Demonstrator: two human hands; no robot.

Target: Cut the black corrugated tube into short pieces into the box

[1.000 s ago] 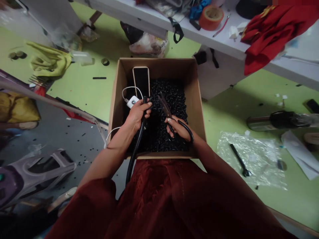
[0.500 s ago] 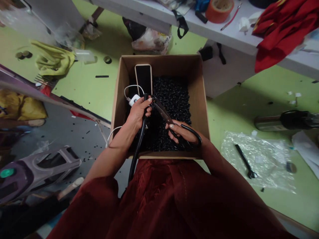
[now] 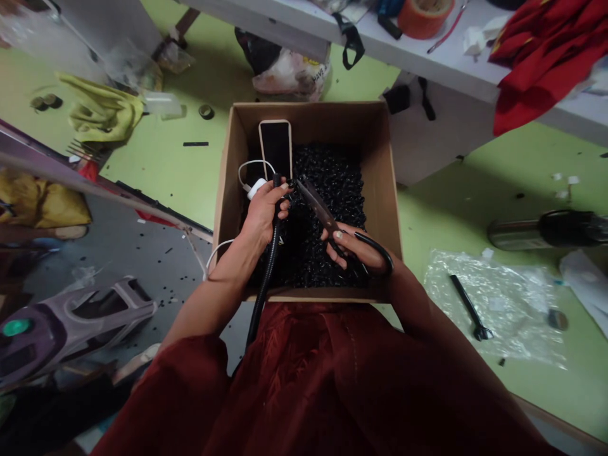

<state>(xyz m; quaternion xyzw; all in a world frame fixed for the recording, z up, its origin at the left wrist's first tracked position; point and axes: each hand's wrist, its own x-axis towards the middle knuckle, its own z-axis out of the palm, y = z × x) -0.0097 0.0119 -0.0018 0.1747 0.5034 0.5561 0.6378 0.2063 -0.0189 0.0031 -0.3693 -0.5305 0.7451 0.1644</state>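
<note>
My left hand pinches a small black piece between thumb and finger, over the open cardboard box. A black ribbed flexible tube runs up past this hand and overlaps its fingers. In my right hand are large dark scissors with black loop handles. Their blade tips point up and left, close beside the small piece; I cannot tell if they touch it. Many shiny black small parts fill the box below. A phone leans inside, with a white adapter and cable near my left hand.
A white shelf with orange tape and red cloth runs across the top right. On the green surface lie a plastic bag, a metal bottle and a yellow cloth. A purple-grey plastic object stands lower left.
The scissors have shifted slightly right, and their tips are now a little farther from my left fingertips. My left hand keeps its pinch. The whole view has moved slightly.
</note>
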